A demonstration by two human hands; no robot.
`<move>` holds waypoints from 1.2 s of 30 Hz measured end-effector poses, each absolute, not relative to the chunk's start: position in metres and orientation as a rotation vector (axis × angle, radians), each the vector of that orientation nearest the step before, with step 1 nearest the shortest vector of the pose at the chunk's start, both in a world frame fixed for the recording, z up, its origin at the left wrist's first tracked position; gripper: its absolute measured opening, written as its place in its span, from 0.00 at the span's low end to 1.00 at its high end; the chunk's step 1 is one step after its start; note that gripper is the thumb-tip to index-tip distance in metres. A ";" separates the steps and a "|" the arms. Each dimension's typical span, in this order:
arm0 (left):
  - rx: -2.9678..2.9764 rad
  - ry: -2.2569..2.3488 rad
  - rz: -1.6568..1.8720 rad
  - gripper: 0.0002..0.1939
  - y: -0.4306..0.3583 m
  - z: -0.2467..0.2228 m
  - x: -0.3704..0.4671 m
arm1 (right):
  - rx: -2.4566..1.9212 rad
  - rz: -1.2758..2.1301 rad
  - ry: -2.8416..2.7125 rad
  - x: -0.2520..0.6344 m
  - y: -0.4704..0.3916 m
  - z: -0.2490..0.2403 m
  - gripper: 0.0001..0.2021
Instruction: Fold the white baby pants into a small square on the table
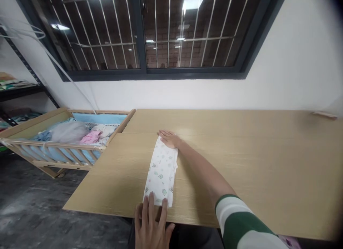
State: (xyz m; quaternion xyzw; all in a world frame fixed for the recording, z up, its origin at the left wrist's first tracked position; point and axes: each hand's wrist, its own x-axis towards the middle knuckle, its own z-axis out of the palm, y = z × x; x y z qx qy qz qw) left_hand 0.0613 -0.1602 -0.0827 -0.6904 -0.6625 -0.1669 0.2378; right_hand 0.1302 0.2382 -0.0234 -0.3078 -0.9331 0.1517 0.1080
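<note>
A white cloth (161, 170) with small green and grey prints lies folded into a long strip on the wooden table. My right hand (168, 138) rests flat on its far end, fingers stretched toward the left. At the near end, by the table's front edge, my left hand (152, 220) has its fingers spread, with several fingertips touching the cloth. Neither hand grips it. A little of the cloth's layered edge shows along its right side.
The wide wooden table (249, 163) reaches to the wall below a barred window (144, 74). To the left stands a wooden crib (77, 145) holding pink and white fabrics. A shelf (18, 92) is at far left, and a small flat piece (324, 115) lies at far right.
</note>
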 end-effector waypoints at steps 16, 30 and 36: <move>-2.381 -1.654 -0.851 0.14 -0.145 -0.025 0.018 | -0.829 0.637 -2.656 0.189 0.038 0.047 0.14; -2.778 -1.387 -0.843 0.23 -0.173 -0.011 -0.001 | -0.804 0.714 -2.646 0.262 -0.099 0.030 0.11; -2.615 -1.558 -1.408 0.12 -0.130 0.039 -0.005 | -0.857 0.849 -2.391 0.256 -0.057 0.077 0.10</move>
